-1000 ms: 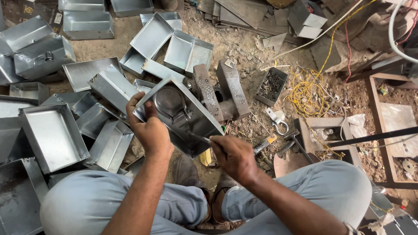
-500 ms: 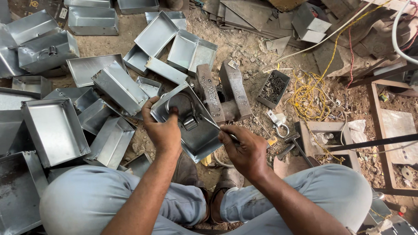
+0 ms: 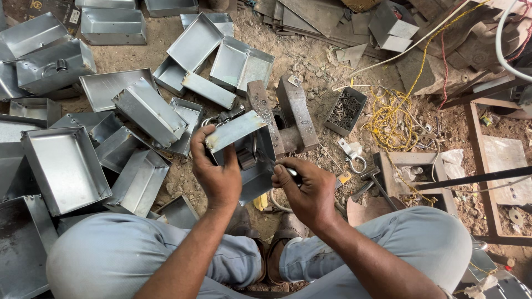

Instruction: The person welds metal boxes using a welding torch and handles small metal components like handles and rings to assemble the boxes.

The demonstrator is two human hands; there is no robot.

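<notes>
Both our hands work one dull, boxy sheet-metal tray (image 3: 244, 155): left hand (image 3: 217, 166) fingers clasp its rim, right hand (image 3: 307, 191) fingers grip a dark tool handle (image 3: 292, 173).

- A grey metal box (image 3: 244, 152) is being gripped at its near wall by the left hand (image 3: 217, 169), at the centre of the frame.
- A small dark tool (image 3: 289, 173) is being held by the right hand (image 3: 307, 191) against the box's inside.
- Empty metal trays (image 3: 66, 166) are being left scattered across the left of the frame.
</notes>
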